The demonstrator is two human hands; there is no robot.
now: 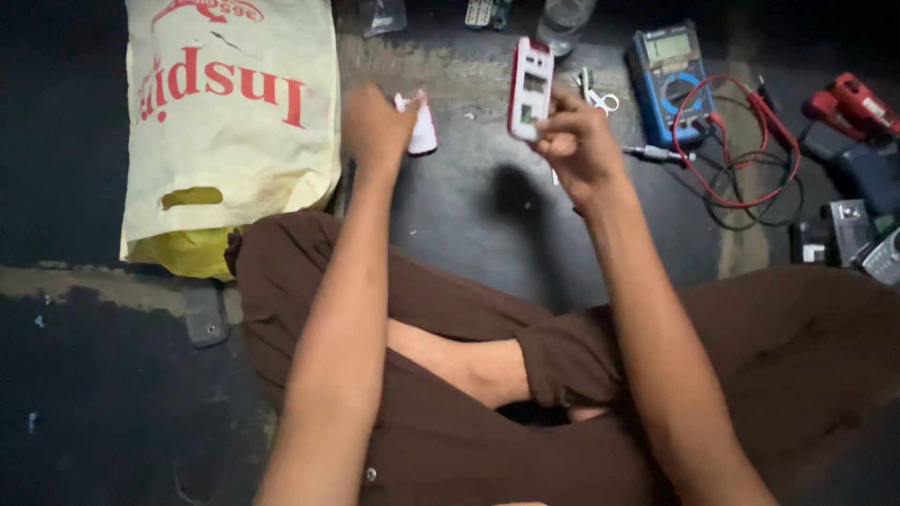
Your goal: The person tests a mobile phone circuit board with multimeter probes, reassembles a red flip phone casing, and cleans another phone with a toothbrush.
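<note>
**Red-and-white phone shell held up over a dark floor**

Red and white are the colours of the small phone body in the head view. The right hand holds it upright by its lower end, fingers closed around it. Its open back faces the camera, and small parts show inside.

The left hand is out to the side, a little blurred. It pinches a small white piece with a bit of pink between its fingertips. The two hands are near each other but do not touch.

The person sits cross-legged on the dark floor in brown trousers.

A big pale yellow plastic bag with red print lies on the floor just beside the left arm. A dark flat cover piece lies below the bag.

On the right side sits a blue multimeter with red and black wires looping next to it. Small scissors lie between the phone body and the multimeter. A red tool rests at the far right edge. Some grey phone parts lie below it. A clear bottle stands at the top edge.
</note>
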